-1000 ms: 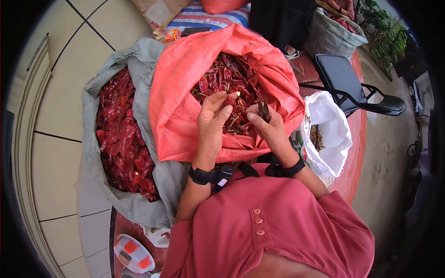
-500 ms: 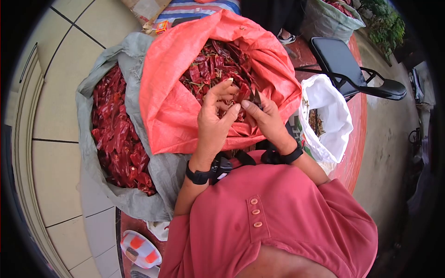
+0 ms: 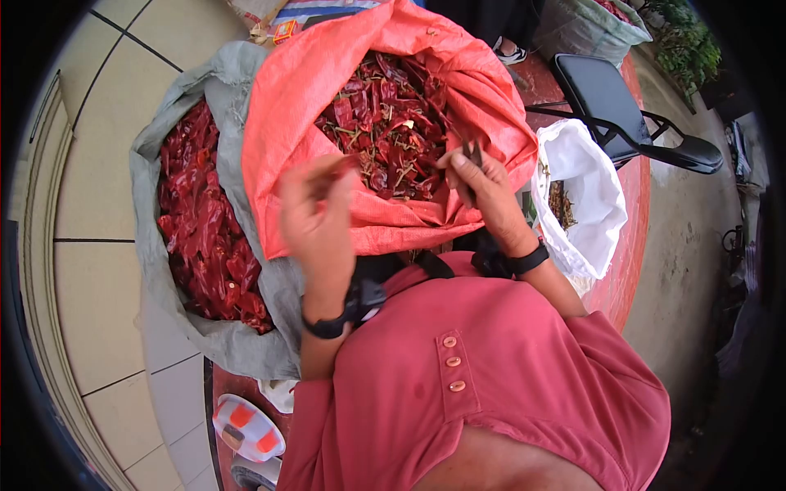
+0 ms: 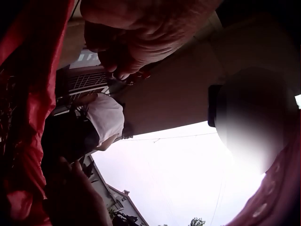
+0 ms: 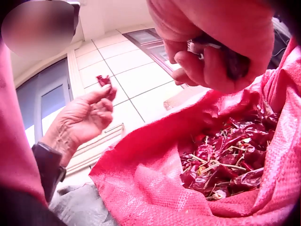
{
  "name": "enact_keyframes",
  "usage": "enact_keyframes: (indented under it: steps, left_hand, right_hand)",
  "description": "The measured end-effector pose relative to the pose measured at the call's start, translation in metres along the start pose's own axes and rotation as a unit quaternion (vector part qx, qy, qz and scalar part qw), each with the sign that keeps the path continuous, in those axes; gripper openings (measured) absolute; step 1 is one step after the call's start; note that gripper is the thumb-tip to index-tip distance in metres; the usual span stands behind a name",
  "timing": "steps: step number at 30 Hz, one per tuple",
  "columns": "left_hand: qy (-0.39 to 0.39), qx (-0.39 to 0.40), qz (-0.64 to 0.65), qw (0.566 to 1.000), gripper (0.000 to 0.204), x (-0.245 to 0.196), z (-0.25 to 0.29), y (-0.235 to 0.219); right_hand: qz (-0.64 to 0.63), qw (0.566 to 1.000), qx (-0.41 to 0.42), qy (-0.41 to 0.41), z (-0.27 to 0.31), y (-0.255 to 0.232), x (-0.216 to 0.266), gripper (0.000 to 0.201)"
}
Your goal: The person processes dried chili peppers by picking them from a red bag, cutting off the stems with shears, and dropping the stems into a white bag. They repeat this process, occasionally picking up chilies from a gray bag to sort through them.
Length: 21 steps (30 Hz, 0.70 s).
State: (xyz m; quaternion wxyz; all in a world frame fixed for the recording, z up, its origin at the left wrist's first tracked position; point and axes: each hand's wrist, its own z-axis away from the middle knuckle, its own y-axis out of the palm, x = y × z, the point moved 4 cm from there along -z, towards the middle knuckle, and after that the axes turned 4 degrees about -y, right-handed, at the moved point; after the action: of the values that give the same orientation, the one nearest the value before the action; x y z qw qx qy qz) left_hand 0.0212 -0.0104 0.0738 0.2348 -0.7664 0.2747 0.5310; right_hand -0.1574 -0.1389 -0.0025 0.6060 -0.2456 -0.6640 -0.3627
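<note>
The left hand (image 3: 318,225), blurred in the head view, is over the near left rim of the red sack (image 3: 286,123). Its fingers pinch a dried red chili (image 3: 334,172); the right wrist view shows that chili (image 5: 104,81) at the fingertips of the left hand (image 5: 87,115). Curled round small dark scissors (image 3: 470,168), the right hand (image 3: 495,200) is above the sack's right side. Loose dried chilies with stems (image 3: 385,123) fill the sack. In the right wrist view the right hand (image 5: 211,52) partly hides the tool.
A grey sack (image 3: 221,106) of red chilies (image 3: 205,237) stands at the left. Right of the red sack are a white bag (image 3: 602,196) with stems inside and a black folding chair (image 3: 598,98). A plastic tray (image 3: 225,425) lies at the lower left. Another person's shoe (image 3: 512,54) shows behind.
From over the chilies, the left hand has moved left and toward the body with a chili in its fingers. The right hand has shifted slightly right and still holds the scissors.
</note>
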Motion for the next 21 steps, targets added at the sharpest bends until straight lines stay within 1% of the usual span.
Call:
enact_keyframes:
  steps: [1,2,3,4,5,6,7,8,9,11,12,13,14,15,16,17,19,20,21]
  left_hand:
    - [0.068,-0.051,0.047,0.995,0.023,-0.017,-0.001,-0.015]
    - [0.11,-0.105,0.004,0.988,0.023,-0.027,-0.005,-0.034]
    - [0.151,-0.158,-0.039,0.975,0.022,-0.035,-0.012,-0.055]
    - [0.122,-0.202,-0.143,0.961,0.025,-0.043,-0.023,-0.072]
    - [0.09,-0.243,-0.246,0.934,0.027,-0.048,-0.033,-0.09]
    - [0.124,-0.243,-0.338,0.901,0.029,-0.043,-0.042,-0.105]
    - [0.159,-0.24,-0.427,0.857,0.03,-0.032,-0.052,-0.119]
    - [0.193,-0.235,-0.51,0.805,0.032,-0.028,-0.058,-0.124]
    - [0.174,-0.241,-0.434,0.85,0.029,-0.032,-0.056,-0.119]
    - [0.128,-0.242,-0.272,0.922,0.024,-0.041,-0.035,-0.088]
    - [0.088,-0.185,-0.258,0.944,0.02,-0.033,-0.028,-0.072]
    - [0.049,-0.13,-0.24,0.961,0.017,-0.019,-0.02,-0.056]
    - [-0.001,-0.057,-0.234,0.971,0.016,-0.002,-0.012,-0.04]
    - [-0.05,0.017,-0.227,0.973,0.015,0.017,-0.005,-0.024]
    - [-0.023,0.033,-0.23,0.972,0.014,0.024,0.0,-0.01]
    - [0.001,0.051,-0.234,0.971,0.013,0.031,0.005,0.0]
    - [-0.011,0.077,-0.249,0.965,0.014,0.047,0.007,0.004]
    - [-0.017,0.09,-0.257,0.962,0.014,0.054,0.008,0.005]
    - [-0.012,0.091,-0.258,0.962,0.015,0.059,0.009,0.005]
  right_hand:
    - [0.0,1.0,-0.025,-0.01,-0.002,-0.006,-0.001,0.027]
    - [0.01,1.0,-0.025,0.013,-0.003,-0.011,-0.002,0.025]
    - [0.034,0.999,-0.034,-0.006,-0.007,-0.009,-0.003,0.023]
    - [0.059,0.997,-0.042,-0.026,-0.011,-0.006,-0.009,0.022]
    - [0.083,0.994,-0.05,-0.045,-0.014,-0.005,-0.016,0.021]
    - [0.132,0.986,-0.033,-0.092,-0.02,-0.005,-0.029,0.021]
    - [0.179,0.974,-0.017,-0.14,-0.028,-0.006,-0.048,0.021]
    - [0.225,0.956,-0.002,-0.19,-0.034,-0.004,-0.055,0.021]
    - [0.281,0.945,-0.012,-0.165,-0.037,-0.001,-0.053,0.021]
    - [0.391,0.913,-0.031,-0.108,-0.041,0.003,-0.048,0.021]
    - [0.417,0.903,-0.062,-0.088,-0.048,0.001,-0.055,0.028]
    - [0.465,0.882,-0.052,-0.063,-0.053,0.006,-0.051,0.03]
    - [0.511,0.858,-0.043,-0.038,-0.057,0.012,-0.044,0.033]
    - [0.555,0.831,-0.035,-0.013,-0.06,0.017,-0.041,0.036]
    - [0.558,0.83,-0.015,0.023,-0.066,0.019,-0.051,0.043]
    - [0.537,0.843,-0.017,0.006,-0.068,0.019,-0.055,0.04]
    - [0.494,0.869,-0.02,-0.026,-0.069,0.019,-0.064,0.035]
    - [0.465,0.88,-0.051,-0.083,-0.068,0.015,-0.069,0.028]
    - [0.37,0.925,-0.041,-0.077,-0.072,0.009,-0.082,0.026]
